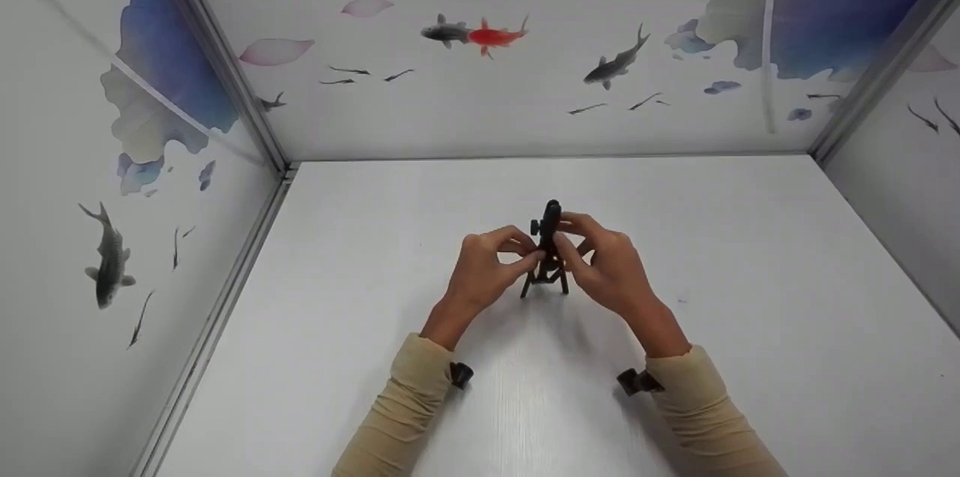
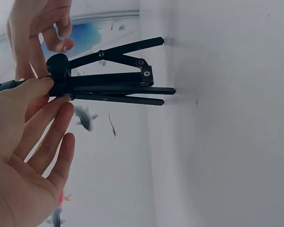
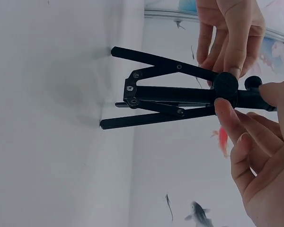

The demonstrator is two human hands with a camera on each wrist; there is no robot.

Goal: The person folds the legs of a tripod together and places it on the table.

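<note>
A small black tripod (image 1: 548, 280) stands upright on the white table in the head view, its legs slightly spread. In the left wrist view it lies sideways across the picture, with its legs, hinged braces and centre column showing. My left hand (image 1: 478, 271) pinches it between thumb and finger near the top of the legs. From the other side, my right hand (image 1: 611, 274) grips the upper part. A round black knob (image 3: 226, 84) sits by my right fingertips in the right wrist view, and a smaller knob (image 3: 253, 83) is beside the thumb. Fingers partly hide the tripod's head.
The white table (image 1: 337, 237) surrounds the hands. Behind it rises a back wall (image 1: 525, 109) printed with fish and petals. A left side panel (image 1: 45, 252) and a right side panel (image 1: 892, 162) border the table. Each wrist carries a small black camera.
</note>
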